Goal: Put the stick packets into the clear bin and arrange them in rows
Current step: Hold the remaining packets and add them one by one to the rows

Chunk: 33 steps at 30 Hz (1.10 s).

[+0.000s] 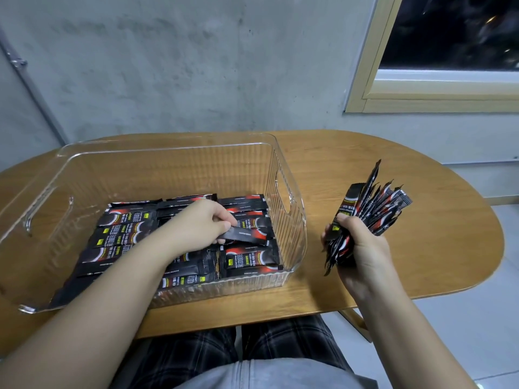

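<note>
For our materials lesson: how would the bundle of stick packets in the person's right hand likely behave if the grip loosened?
The bundle would probably slide apart: its packets already fan out unevenly above the right hand. They look glossy, so likely slippery. One hand holds many, suggesting they are light.

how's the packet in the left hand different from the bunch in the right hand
The left hand pinches one stick packet, lying nearly flat, inside the clear bin over the laid rows. The right hand grips a fanned bundle of packets, standing roughly upright, outside the bin above the wooden table. Both show the same black wrapper with red and white markings.
</note>
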Each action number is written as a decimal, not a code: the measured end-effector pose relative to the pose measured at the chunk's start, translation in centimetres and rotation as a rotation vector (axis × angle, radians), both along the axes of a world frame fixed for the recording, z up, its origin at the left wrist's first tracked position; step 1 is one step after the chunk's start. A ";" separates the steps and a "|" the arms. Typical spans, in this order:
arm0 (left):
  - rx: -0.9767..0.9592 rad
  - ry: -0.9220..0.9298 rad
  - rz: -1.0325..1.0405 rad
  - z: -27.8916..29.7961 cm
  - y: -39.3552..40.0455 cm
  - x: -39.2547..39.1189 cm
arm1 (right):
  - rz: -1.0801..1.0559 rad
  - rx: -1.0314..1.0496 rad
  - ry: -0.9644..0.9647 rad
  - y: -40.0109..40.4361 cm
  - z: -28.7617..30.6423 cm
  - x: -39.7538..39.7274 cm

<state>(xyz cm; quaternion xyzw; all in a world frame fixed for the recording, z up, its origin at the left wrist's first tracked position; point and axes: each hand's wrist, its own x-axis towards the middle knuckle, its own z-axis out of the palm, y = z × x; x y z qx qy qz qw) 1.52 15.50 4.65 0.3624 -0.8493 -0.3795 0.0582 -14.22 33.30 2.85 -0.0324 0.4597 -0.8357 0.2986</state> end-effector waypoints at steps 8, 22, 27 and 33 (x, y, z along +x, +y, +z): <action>-0.286 -0.180 -0.090 -1.0 0.9 -1.2 | 0.001 0.016 -0.002 -0.1 -0.2 -0.2; -0.590 -0.392 -0.484 -1.2 1.6 -2.5 | 0.049 0.027 0.006 0.3 -0.3 -0.3; -0.600 -0.377 -0.495 -1.4 1.4 -2.6 | 0.104 0.042 0.024 0.7 -0.1 -0.2; -0.525 -0.144 -0.357 -0.4 1.6 -1.3 | 0.217 0.047 0.115 1.7 0.7 0.5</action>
